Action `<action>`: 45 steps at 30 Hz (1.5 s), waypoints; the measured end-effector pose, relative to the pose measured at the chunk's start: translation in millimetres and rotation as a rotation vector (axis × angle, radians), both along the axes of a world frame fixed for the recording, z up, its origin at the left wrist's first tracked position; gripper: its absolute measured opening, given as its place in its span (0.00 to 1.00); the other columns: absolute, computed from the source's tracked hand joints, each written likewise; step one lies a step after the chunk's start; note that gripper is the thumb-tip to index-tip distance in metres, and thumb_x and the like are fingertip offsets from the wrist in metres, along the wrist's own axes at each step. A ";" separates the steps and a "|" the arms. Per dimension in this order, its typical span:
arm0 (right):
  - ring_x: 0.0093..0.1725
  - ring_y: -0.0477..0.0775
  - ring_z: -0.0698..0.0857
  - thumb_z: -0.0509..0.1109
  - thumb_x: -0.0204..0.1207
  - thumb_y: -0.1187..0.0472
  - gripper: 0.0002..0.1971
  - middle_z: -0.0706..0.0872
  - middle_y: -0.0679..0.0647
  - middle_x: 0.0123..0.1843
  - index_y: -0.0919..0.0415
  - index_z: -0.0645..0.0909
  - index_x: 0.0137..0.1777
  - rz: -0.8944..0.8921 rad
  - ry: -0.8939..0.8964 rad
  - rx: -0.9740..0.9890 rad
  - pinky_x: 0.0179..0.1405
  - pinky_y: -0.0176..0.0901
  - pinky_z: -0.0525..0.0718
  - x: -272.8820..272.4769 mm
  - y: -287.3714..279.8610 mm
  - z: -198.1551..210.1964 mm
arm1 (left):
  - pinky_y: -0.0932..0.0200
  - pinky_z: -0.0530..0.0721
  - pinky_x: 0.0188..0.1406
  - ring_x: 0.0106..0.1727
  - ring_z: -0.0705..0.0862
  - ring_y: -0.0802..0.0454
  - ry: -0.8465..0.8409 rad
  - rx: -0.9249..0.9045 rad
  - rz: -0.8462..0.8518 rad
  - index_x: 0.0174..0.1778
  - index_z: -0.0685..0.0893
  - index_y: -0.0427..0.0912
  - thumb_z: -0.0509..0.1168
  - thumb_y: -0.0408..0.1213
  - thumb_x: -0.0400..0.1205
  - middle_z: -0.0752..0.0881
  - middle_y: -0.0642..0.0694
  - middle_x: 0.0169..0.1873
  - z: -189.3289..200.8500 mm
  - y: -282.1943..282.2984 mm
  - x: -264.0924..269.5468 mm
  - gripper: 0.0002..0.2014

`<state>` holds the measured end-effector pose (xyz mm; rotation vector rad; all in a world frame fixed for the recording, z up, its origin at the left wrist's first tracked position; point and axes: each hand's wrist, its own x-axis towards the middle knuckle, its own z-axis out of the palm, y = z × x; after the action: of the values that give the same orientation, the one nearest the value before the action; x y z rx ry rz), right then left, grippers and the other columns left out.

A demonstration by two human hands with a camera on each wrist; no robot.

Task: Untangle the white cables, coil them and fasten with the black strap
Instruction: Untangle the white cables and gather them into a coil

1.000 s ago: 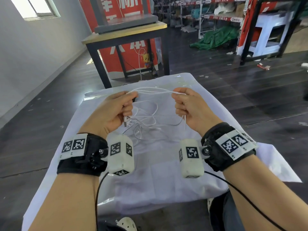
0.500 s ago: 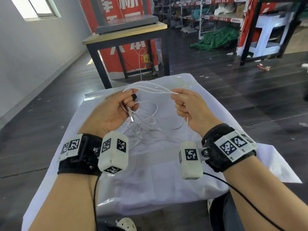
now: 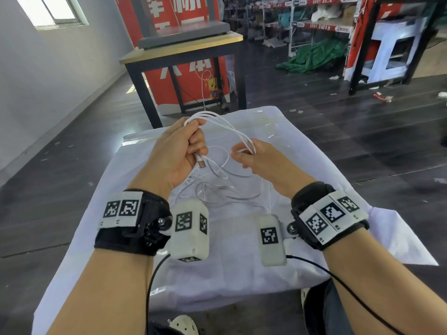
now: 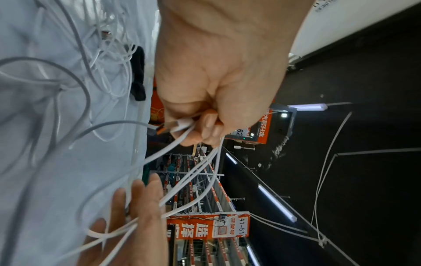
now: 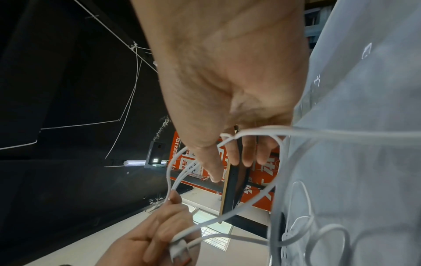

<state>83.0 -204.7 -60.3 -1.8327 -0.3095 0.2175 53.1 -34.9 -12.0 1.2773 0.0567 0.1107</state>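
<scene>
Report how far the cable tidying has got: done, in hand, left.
Done: a few loops of the white cables are gathered in the left hand, which grips them along with a USB plug.
In hand: the right hand, fingers straight, carries the loops' other end.
Left: much cable still lies tangled on the white cloth, and the black strap lies unused there.

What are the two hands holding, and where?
Left hand grips thin white cables at their looped bend, by the plug. Right hand, fingers straight, carries the strands.
</scene>
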 end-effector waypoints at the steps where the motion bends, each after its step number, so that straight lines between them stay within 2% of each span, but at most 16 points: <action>1: 0.51 0.45 0.80 0.70 0.79 0.53 0.14 0.81 0.50 0.56 0.54 0.78 0.63 -0.013 -0.010 -0.007 0.41 0.28 0.75 0.7 -0.5 0.4 | 0.66 0.71 0.22 0.20 0.62 0.59 -0.003 0.053 0.009 0.47 0.79 0.37 0.53 0.30 0.89 0.67 0.51 0.20 0.5 -1.1 0.0 0.11; 3: 0.62 0.46 0.76 0.71 0.77 0.50 0.25 0.75 0.50 0.68 0.53 0.71 0.72 -0.052 -0.030 0.016 0.53 0.34 0.73 2.0 -1.6 2.1 | 0.65 0.70 0.24 0.21 0.61 0.58 -0.013 0.187 0.030 0.47 0.78 0.38 0.52 0.30 0.89 0.66 0.51 0.21 1.4 -2.4 -0.2 0.10; 5: 0.66 0.43 0.70 0.72 0.75 0.47 0.32 0.68 0.49 0.76 0.51 0.65 0.77 -0.101 -0.092 0.050 0.60 0.39 0.69 2.6 -2.3 5.2 | 0.64 0.70 0.27 0.22 0.61 0.58 -0.027 0.329 0.036 0.49 0.77 0.39 0.52 0.31 0.89 0.66 0.52 0.21 1.7 -3.7 -0.6 0.09; 11: 0.76 0.40 0.66 0.71 0.75 0.45 0.37 0.66 0.44 0.80 0.50 0.59 0.81 -0.025 -0.313 0.046 0.67 0.33 0.65 -3.8 6.0 14.4 | 0.64 0.73 0.28 0.22 0.65 0.60 -0.040 0.470 -0.095 0.53 0.77 0.40 0.53 0.35 0.89 0.68 0.54 0.21 3.3 -14.0 -2.4 0.08; 16: 0.63 0.42 0.81 0.72 0.75 0.47 0.29 0.82 0.46 0.63 0.51 0.69 0.74 0.122 -0.319 0.033 0.68 0.45 0.78 -6.8 12.5 14.3 | 0.68 0.72 0.22 0.23 0.65 0.59 -0.055 0.161 -0.130 0.45 0.81 0.37 0.52 0.32 0.89 0.68 0.51 0.22 8.8 -17.9 -0.3 0.13; 20: 0.57 0.47 0.84 0.74 0.74 0.49 0.27 0.84 0.49 0.57 0.54 0.71 0.70 0.204 -0.171 0.119 0.64 0.47 0.81 -9.9 16.7 12.2 | 0.67 0.75 0.27 0.22 0.67 0.60 -0.009 -0.204 -0.102 0.43 0.80 0.34 0.53 0.32 0.88 0.71 0.50 0.23 9.4 -18.5 2.6 0.13; 24: 0.52 0.52 0.84 0.75 0.74 0.55 0.19 0.84 0.56 0.49 0.64 0.77 0.60 0.297 -0.128 0.109 0.66 0.57 0.79 -12.4 18.8 10.7 | 0.66 0.78 0.29 0.22 0.68 0.59 0.005 -0.319 -0.122 0.40 0.78 0.34 0.54 0.31 0.88 0.71 0.49 0.24 8.9 -22.3 3.9 0.13; 25: 0.50 0.53 0.84 0.73 0.76 0.58 0.14 0.85 0.56 0.46 0.66 0.78 0.55 0.311 -0.132 0.097 0.65 0.57 0.80 -12.5 18.7 10.6 | 0.65 0.79 0.30 0.22 0.69 0.59 0.004 -0.323 -0.129 0.40 0.78 0.34 0.53 0.31 0.88 0.71 0.48 0.24 8.5 -22.7 4.0 0.13; 27: 0.49 0.49 0.86 0.65 0.81 0.65 0.03 0.86 0.51 0.42 0.64 0.78 0.51 0.339 -0.140 0.065 0.60 0.46 0.80 -13.6 17.6 10.7 | 0.64 0.80 0.33 0.23 0.71 0.58 -0.004 -0.309 -0.139 0.41 0.78 0.34 0.52 0.31 0.88 0.72 0.47 0.25 7.9 -22.2 3.8 0.13; 28: 0.47 0.47 0.86 0.60 0.83 0.67 0.03 0.85 0.50 0.41 0.63 0.76 0.52 0.351 -0.132 0.058 0.57 0.42 0.79 -14.7 17.3 10.8 | 0.62 0.81 0.34 0.24 0.73 0.57 -0.012 -0.290 -0.135 0.41 0.78 0.34 0.52 0.31 0.89 0.73 0.47 0.25 7.6 -21.0 3.8 0.13; 31: 0.40 0.45 0.84 0.52 0.87 0.68 0.07 0.77 0.50 0.39 0.62 0.72 0.53 0.302 -0.064 0.110 0.48 0.33 0.80 -15.2 18.2 8.8 | 0.58 0.84 0.41 0.32 0.78 0.55 -0.031 -0.108 -0.065 0.47 0.81 0.33 0.55 0.33 0.88 0.78 0.45 0.31 7.5 -19.0 3.1 0.11; 34: 0.37 0.46 0.81 0.52 0.88 0.65 0.07 0.74 0.50 0.37 0.63 0.72 0.54 0.130 0.031 0.362 0.53 0.42 0.80 -7.8 18.9 5.9 | 0.59 0.82 0.55 0.50 0.83 0.54 -0.033 0.322 0.026 0.60 0.80 0.35 0.62 0.38 0.85 0.83 0.47 0.48 3.4 -11.6 4.6 0.12; 36: 0.35 0.48 0.80 0.54 0.87 0.64 0.07 0.74 0.51 0.35 0.65 0.74 0.55 -0.033 0.097 0.593 0.53 0.44 0.81 -1.0 14.9 7.8 | 0.60 0.81 0.60 0.59 0.82 0.55 -0.014 0.515 0.000 0.64 0.79 0.43 0.66 0.39 0.83 0.83 0.49 0.57 -1.8 -5.3 4.9 0.14; 40: 0.30 0.48 0.77 0.54 0.87 0.67 0.09 0.72 0.52 0.31 0.62 0.73 0.46 -0.237 0.153 0.983 0.53 0.48 0.81 8.6 5.6 15.8 | 0.59 0.84 0.59 0.59 0.83 0.56 0.080 0.792 -0.184 0.59 0.79 0.49 0.71 0.43 0.79 0.83 0.54 0.57 -14.7 -9.7 -1.7 0.14; 42: 0.29 0.47 0.78 0.54 0.87 0.66 0.11 0.72 0.51 0.30 0.60 0.73 0.44 -0.308 0.138 1.045 0.57 0.49 0.81 11.1 2.1 16.6 | 0.57 0.86 0.57 0.57 0.84 0.55 0.113 0.906 -0.281 0.57 0.80 0.48 0.72 0.47 0.77 0.83 0.55 0.56 -18.0 -14.3 -6.9 0.15; 45: 0.30 0.46 0.79 0.54 0.87 0.65 0.10 0.73 0.50 0.31 0.58 0.73 0.45 -0.375 0.092 1.054 0.58 0.46 0.82 11.8 -2.4 15.9 | 0.58 0.84 0.60 0.57 0.85 0.56 0.195 1.080 -0.657 0.59 0.80 0.53 0.73 0.46 0.76 0.84 0.54 0.57 -17.4 -14.9 -15.5 0.17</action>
<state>94.8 -207.1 -44.4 -0.8029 0.0132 -0.1202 37.7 -49.8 -29.4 2.3107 -0.2954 -0.6330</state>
